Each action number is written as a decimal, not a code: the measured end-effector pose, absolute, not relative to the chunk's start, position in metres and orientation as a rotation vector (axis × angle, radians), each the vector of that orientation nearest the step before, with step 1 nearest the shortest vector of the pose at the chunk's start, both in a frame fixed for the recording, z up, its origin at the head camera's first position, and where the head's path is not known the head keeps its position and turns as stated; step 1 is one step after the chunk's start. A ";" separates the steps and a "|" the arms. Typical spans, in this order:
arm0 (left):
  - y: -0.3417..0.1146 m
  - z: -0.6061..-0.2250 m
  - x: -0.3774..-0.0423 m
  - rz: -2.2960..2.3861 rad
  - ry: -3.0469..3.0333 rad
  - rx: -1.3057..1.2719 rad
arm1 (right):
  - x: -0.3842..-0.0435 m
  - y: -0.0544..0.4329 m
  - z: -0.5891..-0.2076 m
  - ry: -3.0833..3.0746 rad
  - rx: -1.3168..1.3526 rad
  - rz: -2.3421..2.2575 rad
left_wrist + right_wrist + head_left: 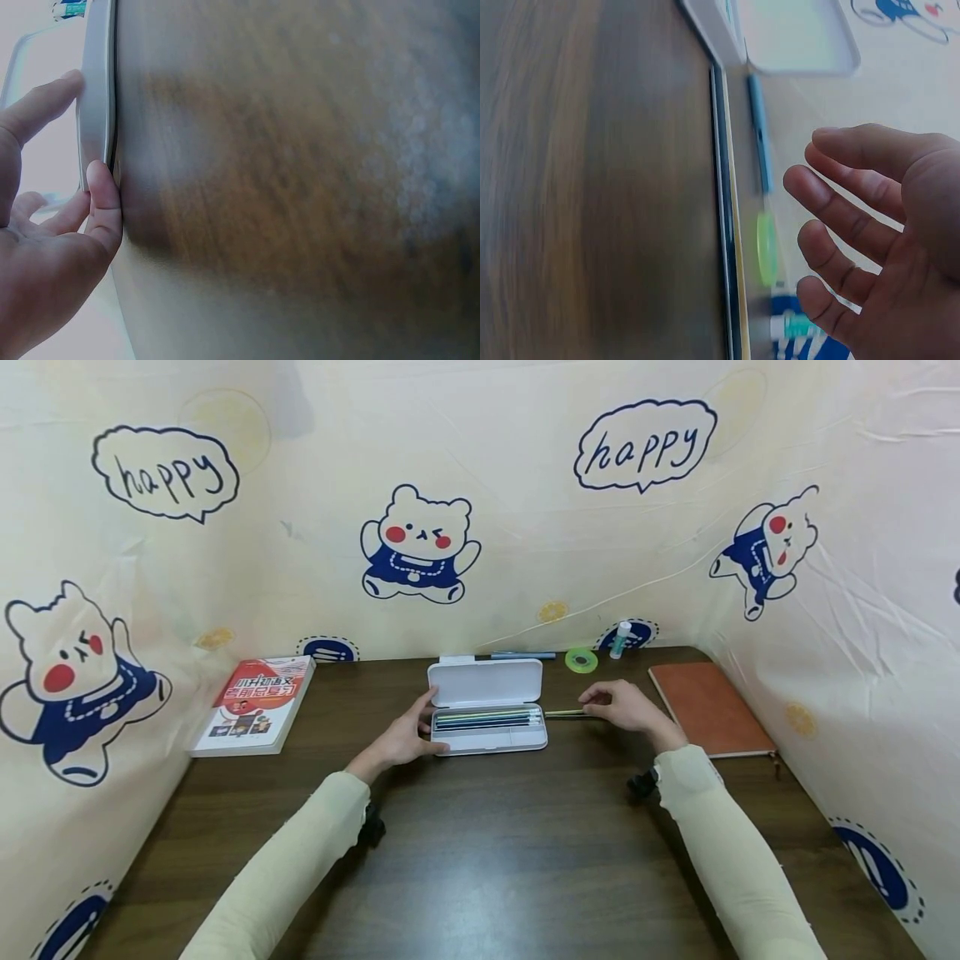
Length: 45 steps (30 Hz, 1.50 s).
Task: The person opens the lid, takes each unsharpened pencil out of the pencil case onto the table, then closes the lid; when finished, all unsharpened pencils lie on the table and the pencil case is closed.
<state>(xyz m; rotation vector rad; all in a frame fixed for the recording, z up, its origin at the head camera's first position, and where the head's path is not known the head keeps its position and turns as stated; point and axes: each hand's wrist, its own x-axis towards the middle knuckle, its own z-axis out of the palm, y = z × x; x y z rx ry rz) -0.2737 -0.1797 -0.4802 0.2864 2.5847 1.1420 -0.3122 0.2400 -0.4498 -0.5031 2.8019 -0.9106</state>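
A white pencil case (491,742) lies with its lid raised on the dark wooden table, several pencils (487,720) lined up inside. My left hand (403,733) holds the case's left end, thumb at the front edge and fingers toward the back. Close up in the left wrist view, fingertips (101,176) touch the case's side (97,97). Sticking out to the right of the case, loose pencils (564,714) lie on the tabletop. Just over their outer end is my right hand (626,705); the right wrist view shows its fingers (810,187) loosely bent, holding nothing, apart from the pencils (731,225).
Behind the case lies a blue pen (522,655), with a green tape roll (581,661) and a glue stick (620,640) further right. A red-and-white book (251,708) is at the left, a brown notebook (712,708) at the right. Printed cloth (525,552) walls the table.
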 end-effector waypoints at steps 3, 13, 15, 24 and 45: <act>-0.180 -0.480 -0.273 1.149 2.583 0.273 | -0.313 0.228 -0.450 2.778 -0.541 -0.918; -0.179 -0.479 -0.274 1.155 2.572 0.245 | -0.314 0.193 -0.451 2.741 -0.632 -0.920; -0.179 -0.478 -0.274 1.157 2.568 0.241 | -0.314 0.186 -0.452 2.737 -0.649 -0.920; -0.180 -0.477 -0.275 1.160 2.569 0.251 | -0.315 0.164 -0.458 2.716 -0.693 -0.868; -0.179 -0.480 -0.272 1.159 2.590 0.273 | -0.317 0.146 -0.465 2.720 -0.724 -0.722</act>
